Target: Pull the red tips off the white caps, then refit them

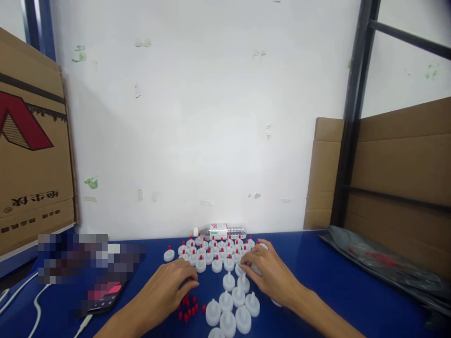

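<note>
My left hand (175, 283) is curled with thumb and fingers close together, just above a scatter of small red tips (188, 310). Whatever is between its fingertips, if anything, is hidden. My right hand (269, 271) reaches in from the right, its bent fingers closed at a white nozzle cap (239, 270), partly hiding it. Several bare white nozzle caps (228, 323) stand upright between my forearms. Behind them several white caps with red tips (216, 265) stand close together, and one capped piece (169, 254) sits apart at the left.
A clear bottle (220, 231) lies against the white wall behind the caps. On the left are a phone (109, 293), white cables (37, 305) and a large cardboard box (35, 141). A dark plastic bag (384, 263) lies at the right, by the metal frame (348, 141).
</note>
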The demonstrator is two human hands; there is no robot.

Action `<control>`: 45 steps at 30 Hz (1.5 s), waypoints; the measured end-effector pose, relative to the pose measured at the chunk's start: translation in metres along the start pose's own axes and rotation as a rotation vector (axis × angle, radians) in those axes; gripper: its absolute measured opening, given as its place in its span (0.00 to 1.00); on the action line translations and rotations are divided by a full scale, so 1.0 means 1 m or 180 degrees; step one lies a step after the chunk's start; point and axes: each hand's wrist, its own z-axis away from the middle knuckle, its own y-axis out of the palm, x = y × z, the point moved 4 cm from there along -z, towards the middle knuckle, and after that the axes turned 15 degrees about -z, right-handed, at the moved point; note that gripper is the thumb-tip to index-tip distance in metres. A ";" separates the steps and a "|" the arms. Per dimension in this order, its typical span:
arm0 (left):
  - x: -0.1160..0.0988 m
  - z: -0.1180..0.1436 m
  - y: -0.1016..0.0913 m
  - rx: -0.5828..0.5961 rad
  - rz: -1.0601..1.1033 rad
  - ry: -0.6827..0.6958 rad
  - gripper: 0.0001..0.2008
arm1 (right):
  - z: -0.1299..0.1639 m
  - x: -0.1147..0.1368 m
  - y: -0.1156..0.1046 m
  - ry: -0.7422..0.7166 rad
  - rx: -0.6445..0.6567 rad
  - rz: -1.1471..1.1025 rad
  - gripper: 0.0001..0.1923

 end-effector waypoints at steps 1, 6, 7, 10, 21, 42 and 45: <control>-0.001 0.001 0.002 0.0001 0.0048 0.0030 0.09 | 0.000 0.001 -0.002 0.0018 0.0009 0.0040 0.05; -0.003 0.002 0.007 0.0012 0.0115 0.0101 0.06 | -0.002 0.000 -0.018 0.0266 0.0145 0.0531 0.11; -0.004 0.002 0.007 0.0021 0.0075 0.0135 0.06 | -0.002 -0.002 -0.021 0.0309 0.0185 0.0582 0.12; -0.006 0.002 0.004 0.0014 -0.0091 0.0217 0.07 | -0.001 -0.007 -0.022 0.0417 0.0361 0.0654 0.11; -0.005 0.004 0.000 -0.0335 -0.0291 0.0231 0.15 | 0.002 -0.008 -0.017 0.0648 0.0801 0.0625 0.05; -0.019 0.007 -0.017 -0.0725 -0.0308 0.0458 0.15 | 0.003 0.005 -0.029 0.0183 0.0341 -0.0072 0.23; -0.033 0.013 -0.028 -0.1146 -0.0336 0.0666 0.13 | 0.003 0.021 -0.032 -0.0020 0.0033 -0.0423 0.22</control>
